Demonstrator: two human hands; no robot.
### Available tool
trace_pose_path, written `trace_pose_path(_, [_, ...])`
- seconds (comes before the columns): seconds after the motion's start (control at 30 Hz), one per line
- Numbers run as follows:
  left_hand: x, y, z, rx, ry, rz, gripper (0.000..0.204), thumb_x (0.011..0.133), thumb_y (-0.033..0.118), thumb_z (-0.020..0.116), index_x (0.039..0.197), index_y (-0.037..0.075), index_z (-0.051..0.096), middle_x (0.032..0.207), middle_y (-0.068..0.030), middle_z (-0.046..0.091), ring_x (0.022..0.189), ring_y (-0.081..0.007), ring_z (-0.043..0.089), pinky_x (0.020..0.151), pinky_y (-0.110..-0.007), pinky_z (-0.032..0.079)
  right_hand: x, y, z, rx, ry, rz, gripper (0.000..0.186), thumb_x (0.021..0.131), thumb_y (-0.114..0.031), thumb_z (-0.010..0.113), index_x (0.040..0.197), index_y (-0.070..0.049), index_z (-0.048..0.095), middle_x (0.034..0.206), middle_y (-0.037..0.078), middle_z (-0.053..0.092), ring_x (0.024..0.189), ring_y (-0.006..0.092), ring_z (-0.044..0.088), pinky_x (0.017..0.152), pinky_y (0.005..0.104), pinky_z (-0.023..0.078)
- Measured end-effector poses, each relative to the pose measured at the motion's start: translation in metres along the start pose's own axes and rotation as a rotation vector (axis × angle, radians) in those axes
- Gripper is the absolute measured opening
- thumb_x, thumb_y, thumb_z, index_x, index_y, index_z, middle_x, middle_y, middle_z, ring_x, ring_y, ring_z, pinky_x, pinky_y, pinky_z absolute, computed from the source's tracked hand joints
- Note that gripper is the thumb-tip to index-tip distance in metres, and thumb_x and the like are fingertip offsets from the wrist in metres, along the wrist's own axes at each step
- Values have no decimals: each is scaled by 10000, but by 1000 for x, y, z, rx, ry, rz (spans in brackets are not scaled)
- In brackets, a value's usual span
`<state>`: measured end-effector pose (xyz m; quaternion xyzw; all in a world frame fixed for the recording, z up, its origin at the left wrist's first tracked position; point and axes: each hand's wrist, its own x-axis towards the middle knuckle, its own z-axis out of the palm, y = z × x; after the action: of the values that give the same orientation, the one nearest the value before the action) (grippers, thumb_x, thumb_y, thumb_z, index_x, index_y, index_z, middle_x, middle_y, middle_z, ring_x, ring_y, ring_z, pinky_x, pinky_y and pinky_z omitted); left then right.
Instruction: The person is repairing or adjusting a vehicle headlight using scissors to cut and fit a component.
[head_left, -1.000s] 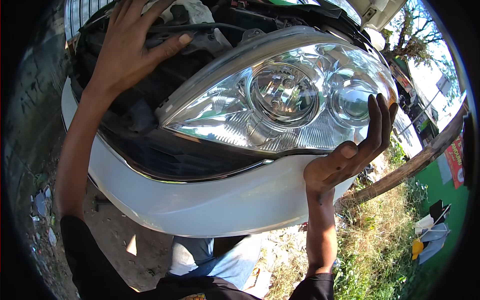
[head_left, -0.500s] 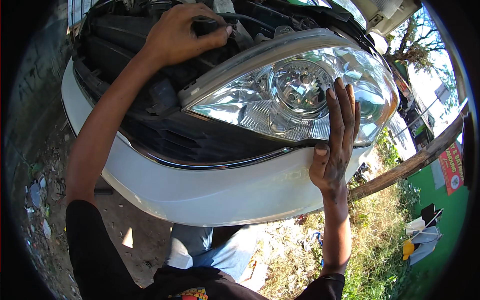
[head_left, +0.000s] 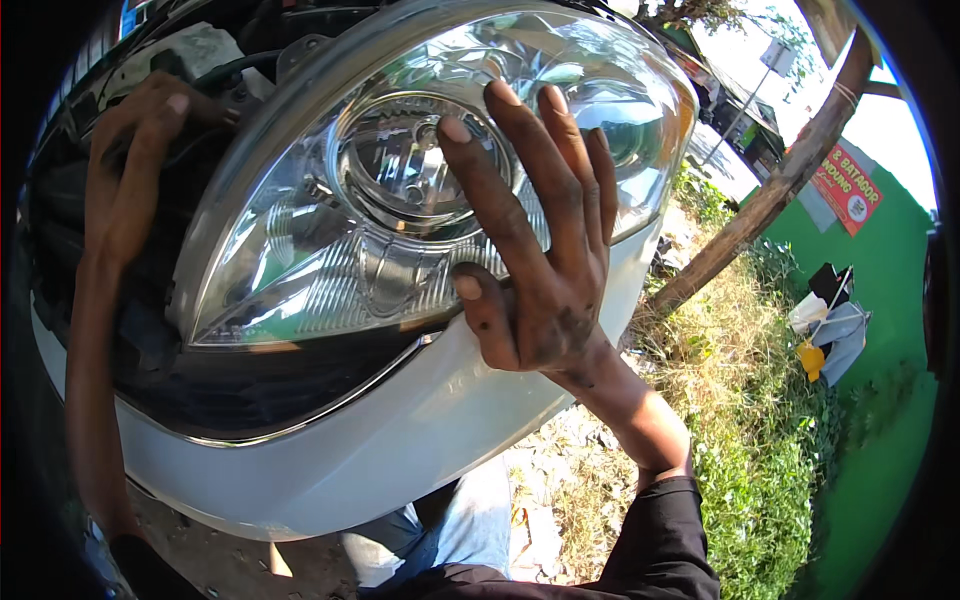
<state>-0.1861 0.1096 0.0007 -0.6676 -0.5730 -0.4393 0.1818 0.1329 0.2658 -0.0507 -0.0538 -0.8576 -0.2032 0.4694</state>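
Observation:
A large clear car headlight (head_left: 290,250) fills the middle of the view, seated above a white bumper (head_left: 300,480). My right hand (head_left: 550,230) lies against its lens, fingers spread and thumb apart, the palm near the lower edge. Dark smudges mark that hand. At the left, my left hand (head_left: 135,160) reaches in behind the headlight's inner edge, among the dark parts of the engine bay (head_left: 60,220). Its fingers are curled and partly hidden in shadow. What they grip cannot be made out.
A dark grille with a chrome trim strip (head_left: 330,412) runs below the headlight. To the right stand a slanted wooden pole (head_left: 770,190), a green wall (head_left: 870,330) with a red sign, and a hanging folded umbrella (head_left: 835,335). Dry grass (head_left: 720,370) covers the ground there.
The view has shifted closer to the headlight and toward the right. My right hand's fingers have spread wider on the lens. The left hand remains behind the headlight, its fingers curled.

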Motion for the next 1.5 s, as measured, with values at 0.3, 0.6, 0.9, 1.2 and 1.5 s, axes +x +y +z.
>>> trace_pose_path(0.3, [5,7,8,62,43,19,380,994,228,511,932,-84,719,949,-156,664,962,-242,654,931,-350,481,-8,4,-2,92,5,68,688,898,-423,665,1539,-235,503,1629,129,362,1497,407,344,1239,628,180])
trace_pose_path(0.6, [7,13,3,45,45,33,373,961,224,527,926,-77,745,900,-146,698,944,-222,584,921,-351,462,5,-2,-10,34,-24,104,667,945,-474,572,1539,-175,521,1573,281,378,1474,470,345,1227,602,119])
trace_pose_path(0.9, [10,9,6,76,-66,89,443,955,291,497,916,-65,758,921,-158,756,1008,-276,587,1055,-415,380,-3,-3,-6,125,-52,185,745,908,-443,677,1587,-270,424,1638,202,300,1526,396,299,1243,636,130])
trace_pose_path(1.2, [-1,-25,-8,201,58,3,473,996,310,454,964,-69,735,1021,-191,708,1187,-336,574,1119,-449,353,0,1,-1,273,153,136,709,906,-425,669,1516,-130,459,1567,225,378,1495,399,341,1255,632,161])
trace_pose_path(1.5, [13,7,33,25,163,-38,268,885,338,727,901,76,781,935,-134,686,912,-338,677,821,-417,531,-5,1,-12,-42,41,164,652,1084,-482,288,1577,-74,412,1569,199,426,1482,385,384,1240,571,193])
